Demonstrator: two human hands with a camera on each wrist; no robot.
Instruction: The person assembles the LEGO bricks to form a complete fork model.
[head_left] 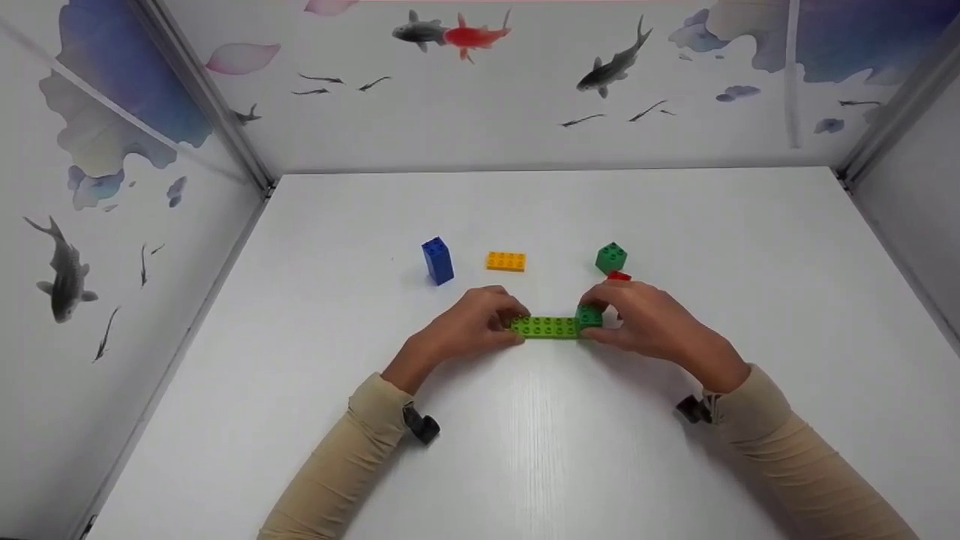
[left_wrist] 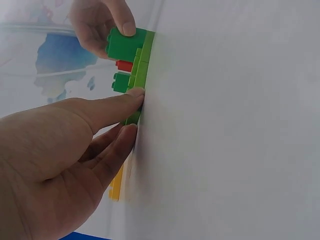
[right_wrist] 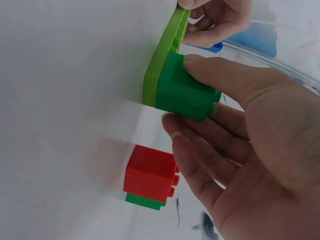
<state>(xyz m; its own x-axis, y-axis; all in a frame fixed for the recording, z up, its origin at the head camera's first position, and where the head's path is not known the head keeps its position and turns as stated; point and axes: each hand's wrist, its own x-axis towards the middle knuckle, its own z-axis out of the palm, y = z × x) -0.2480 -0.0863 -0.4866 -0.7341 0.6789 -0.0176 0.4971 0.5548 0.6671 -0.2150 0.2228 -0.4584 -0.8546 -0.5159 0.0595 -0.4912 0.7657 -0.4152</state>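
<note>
A long light-green building brick plate [head_left: 551, 328] lies flat on the white table between both hands. My left hand [head_left: 480, 322] pinches its left end between thumb and fingers. On the right end of the plate sits a dark green brick [right_wrist: 182, 87]. My right hand [head_left: 649, 319] grips this dark green brick, with the thumb on its near side and fingers on the far side. Just beyond the right hand stands a red brick [right_wrist: 150, 172], mostly hidden by the fingers in the head view. Behind it is another green brick [head_left: 611, 258].
A tall blue brick [head_left: 438, 261] stands beyond the left hand. To its right lies a flat yellow-orange plate [head_left: 506, 261]. White panels with painted fish [head_left: 611, 64] border the white table [head_left: 540, 450] at the back and sides.
</note>
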